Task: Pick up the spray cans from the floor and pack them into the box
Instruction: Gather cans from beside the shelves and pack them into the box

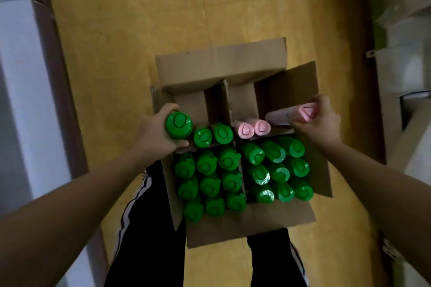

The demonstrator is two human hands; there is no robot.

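Observation:
An open cardboard box [219,63] with inner dividers stands on the yellow floor between my legs. Its near compartments hold several green-capped spray cans [229,158]. Two green cans [212,134] and two pink cans [253,128] stand in the far compartments. My left hand [155,134] grips a green-capped can [179,123] at the box's left edge, above the far left compartment. My right hand [320,121] holds a pink can [291,113], tilted, over the far right compartment.
White boxes or packages [405,72] are stacked along the right side. A white wall with a dark brown skirting [56,72] runs along the left. Bare yellow floor [186,7] lies beyond the box. My legs in black trousers stand by the box's near side.

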